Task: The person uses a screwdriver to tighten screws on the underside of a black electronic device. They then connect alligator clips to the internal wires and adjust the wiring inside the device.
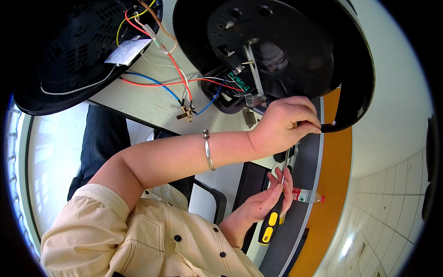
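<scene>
Pinching narrowly, the left hand [287, 125] is holding the black housing [357, 85] by its rim between thumb and fingertips. The right hand [270, 199] is holding a screwdriver [269, 227], its handle extending below curled fingers.

The place looks like a small electrical workshop or workroom. At twelve o'clock, a large round black plastic housing [286, 44] lies open, showing a small green circuit board [239, 82]; at ten, a vented black oval plastic base [57, 69] sits on a pale wood-grain surface [159, 114], with bare red insulated wire [173, 62] looping between them. A black-and-yellow screwdriver [272, 221] at five suits a workshop. Orange panelling [334, 184] and white gridded panels [392, 207] at four suggest an indoor room.
</scene>
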Demonstrator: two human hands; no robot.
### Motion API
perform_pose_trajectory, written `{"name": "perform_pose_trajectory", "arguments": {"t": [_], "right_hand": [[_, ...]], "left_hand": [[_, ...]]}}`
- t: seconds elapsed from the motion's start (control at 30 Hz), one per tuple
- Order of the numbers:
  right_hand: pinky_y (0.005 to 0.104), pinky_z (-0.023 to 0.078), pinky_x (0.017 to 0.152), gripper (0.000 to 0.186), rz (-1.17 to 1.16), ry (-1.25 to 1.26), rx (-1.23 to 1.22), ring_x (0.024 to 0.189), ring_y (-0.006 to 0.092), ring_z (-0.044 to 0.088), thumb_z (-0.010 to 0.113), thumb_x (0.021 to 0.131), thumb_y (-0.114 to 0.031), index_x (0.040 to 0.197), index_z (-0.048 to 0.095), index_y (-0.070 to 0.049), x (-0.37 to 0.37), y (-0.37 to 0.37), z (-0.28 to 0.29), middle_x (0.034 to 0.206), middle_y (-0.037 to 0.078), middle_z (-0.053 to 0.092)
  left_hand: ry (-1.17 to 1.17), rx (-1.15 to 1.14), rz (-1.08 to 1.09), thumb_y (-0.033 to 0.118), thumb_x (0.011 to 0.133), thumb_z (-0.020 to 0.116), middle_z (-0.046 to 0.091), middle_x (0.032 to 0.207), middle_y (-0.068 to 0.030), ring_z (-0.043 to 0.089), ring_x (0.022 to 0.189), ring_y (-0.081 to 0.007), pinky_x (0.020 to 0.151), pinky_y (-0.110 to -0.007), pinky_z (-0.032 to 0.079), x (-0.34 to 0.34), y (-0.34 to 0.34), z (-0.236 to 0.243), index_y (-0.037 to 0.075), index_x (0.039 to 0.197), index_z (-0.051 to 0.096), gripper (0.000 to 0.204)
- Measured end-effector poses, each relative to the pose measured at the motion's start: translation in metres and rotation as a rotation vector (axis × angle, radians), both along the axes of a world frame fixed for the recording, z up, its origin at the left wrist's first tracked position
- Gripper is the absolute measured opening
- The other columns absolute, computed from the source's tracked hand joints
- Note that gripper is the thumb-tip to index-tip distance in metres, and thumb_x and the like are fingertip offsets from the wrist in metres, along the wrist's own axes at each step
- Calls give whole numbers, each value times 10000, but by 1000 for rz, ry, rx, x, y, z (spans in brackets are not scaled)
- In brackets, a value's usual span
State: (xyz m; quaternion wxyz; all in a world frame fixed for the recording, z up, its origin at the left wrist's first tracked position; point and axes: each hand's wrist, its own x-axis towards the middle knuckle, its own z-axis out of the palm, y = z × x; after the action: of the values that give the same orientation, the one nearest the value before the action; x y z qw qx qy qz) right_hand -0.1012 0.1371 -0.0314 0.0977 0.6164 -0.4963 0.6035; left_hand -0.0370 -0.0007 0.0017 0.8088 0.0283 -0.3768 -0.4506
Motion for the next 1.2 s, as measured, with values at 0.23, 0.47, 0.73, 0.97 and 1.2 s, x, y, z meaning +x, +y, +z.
{"name": "perform_pose_trajectory", "arguments": {"t": [0.23,0.47,0.73,0.97,1.2], "right_hand": [[366,519,659,177,5,-37,7,859,347,586,496,862,-101,990,484,21,0,-4,-4,1079,282,527],[353,496,689,214,-15,-84,41,875,337,581,493,869,-138,1023,477,11,-7,-7,-7,1103,276,515],[337,484,736,229,-55,-88,101,916,317,572,469,884,-161,1047,464,-1,-1,-20,-3,1126,268,505],[270,473,757,278,-51,-178,4,871,227,598,478,861,-122,1016,506,107,4,-30,1,1025,220,573],[256,483,719,258,-61,-167,-42,831,219,610,491,855,-109,1001,512,102,2,-35,1,997,216,583]], "left_hand": [[-24,5,-57,-8,732,687,595,828,-49,584,661,-74,532,-173,449,2,-3,-4,-9,798,655,74],[71,373,-509,18,798,635,618,771,-51,578,609,-73,506,-173,447,14,12,7,-32,833,637,62],[176,461,-643,48,810,633,615,684,-32,522,567,-51,482,-186,416,5,7,6,-40,833,632,91],[155,486,-656,50,813,626,602,653,-26,496,555,-42,471,-186,393,6,9,13,-31,815,643,83],[75,418,-477,36,802,626,617,721,-50,565,632,-69,556,-206,449,3,8,13,-30,832,644,75]]}}
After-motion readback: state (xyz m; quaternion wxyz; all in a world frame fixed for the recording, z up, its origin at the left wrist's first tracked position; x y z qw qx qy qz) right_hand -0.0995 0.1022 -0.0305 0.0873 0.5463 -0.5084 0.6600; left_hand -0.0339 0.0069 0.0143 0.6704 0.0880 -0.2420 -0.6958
